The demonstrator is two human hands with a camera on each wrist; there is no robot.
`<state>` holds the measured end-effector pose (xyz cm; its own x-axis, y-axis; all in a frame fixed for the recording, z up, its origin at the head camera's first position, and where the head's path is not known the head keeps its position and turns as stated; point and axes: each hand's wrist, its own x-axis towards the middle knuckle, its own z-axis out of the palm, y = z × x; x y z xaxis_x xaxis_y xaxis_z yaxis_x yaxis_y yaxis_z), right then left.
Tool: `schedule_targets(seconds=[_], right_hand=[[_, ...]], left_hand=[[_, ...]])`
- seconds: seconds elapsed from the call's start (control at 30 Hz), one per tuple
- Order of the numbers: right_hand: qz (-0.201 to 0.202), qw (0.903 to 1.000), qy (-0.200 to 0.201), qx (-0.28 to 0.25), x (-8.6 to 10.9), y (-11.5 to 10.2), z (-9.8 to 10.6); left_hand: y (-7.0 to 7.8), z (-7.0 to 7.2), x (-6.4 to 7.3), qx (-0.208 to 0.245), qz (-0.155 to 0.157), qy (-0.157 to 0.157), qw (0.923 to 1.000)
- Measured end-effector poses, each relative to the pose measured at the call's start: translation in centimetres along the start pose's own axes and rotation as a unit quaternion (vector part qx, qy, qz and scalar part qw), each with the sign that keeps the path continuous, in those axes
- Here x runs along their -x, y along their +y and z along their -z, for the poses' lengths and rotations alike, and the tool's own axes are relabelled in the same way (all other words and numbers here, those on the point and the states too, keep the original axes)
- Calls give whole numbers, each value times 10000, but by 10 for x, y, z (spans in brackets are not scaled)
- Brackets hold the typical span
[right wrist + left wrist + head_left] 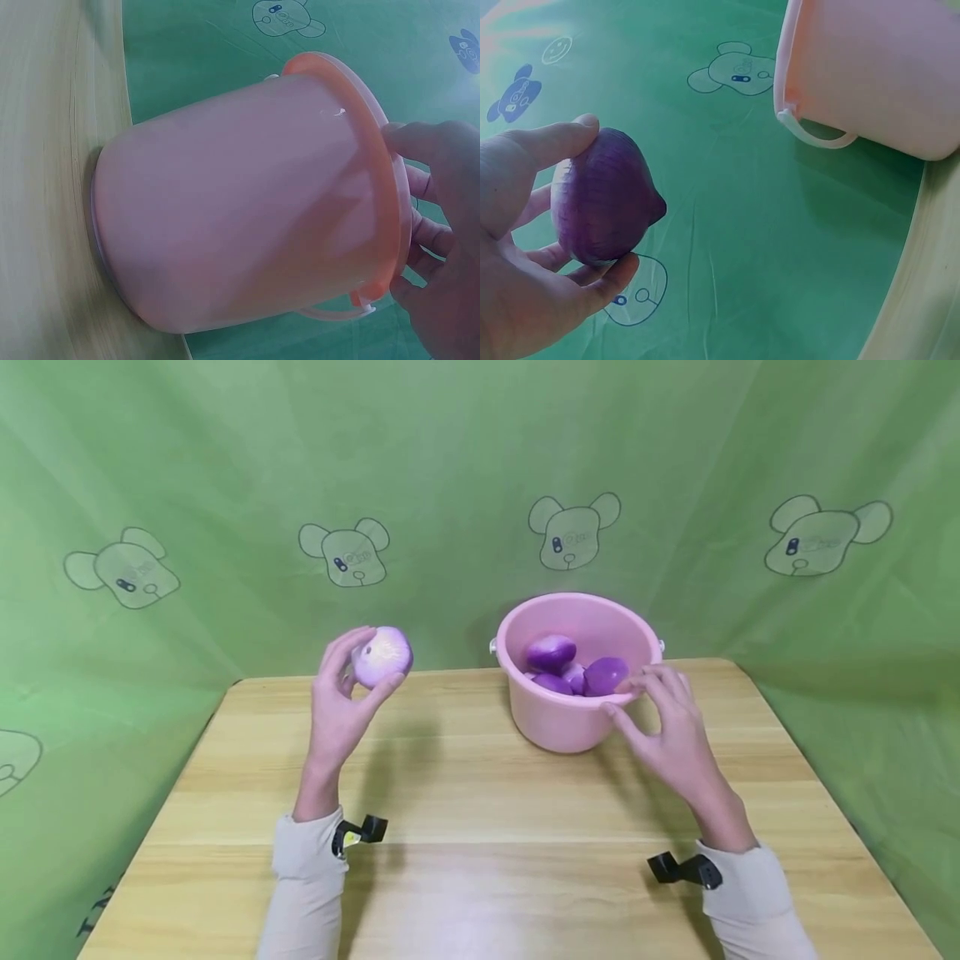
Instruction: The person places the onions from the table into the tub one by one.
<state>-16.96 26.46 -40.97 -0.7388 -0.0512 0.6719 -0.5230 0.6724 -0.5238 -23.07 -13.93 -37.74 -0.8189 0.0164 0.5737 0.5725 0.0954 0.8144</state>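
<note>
My left hand (336, 710) holds a purple onion (384, 657) up over the table's far left part, thumb and fingers around its sides. In the left wrist view the onion (607, 199) shows its pointed end turned away from the palm. A pink bucket (558, 724) stands upright near the far edge, right of the middle. Inside it lie several purple onions (551, 653). At the bucket's right front rim is my right hand (678, 747), its thumb outside and fingertips over the rim. The right wrist view has this hand (446, 217) gripping the rim.
The bucket's pale handle (817, 140) hangs down at its side. The wooden table (450, 810) ends just behind the bucket. A green cloth (450, 460) with bear faces rises behind and beside the table. Each sleeve carries a black wrist camera (372, 828).
</note>
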Motion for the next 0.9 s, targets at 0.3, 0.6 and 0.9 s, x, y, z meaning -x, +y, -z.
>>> schedule_targets(seconds=[0.3, 0.6, 0.9], right_hand=[[58, 10000, 38, 21, -1, 1, 0], [-27, 9999, 38, 156, 0, 1, -1], [92, 9999, 49, 98, -2, 2, -3]], left_hand=[[1, -7, -1, 137, -33, 32, 9999], [20, -21, -1, 233, 32, -106, 9997], [26, -32, -2, 364, 31, -214, 9991]])
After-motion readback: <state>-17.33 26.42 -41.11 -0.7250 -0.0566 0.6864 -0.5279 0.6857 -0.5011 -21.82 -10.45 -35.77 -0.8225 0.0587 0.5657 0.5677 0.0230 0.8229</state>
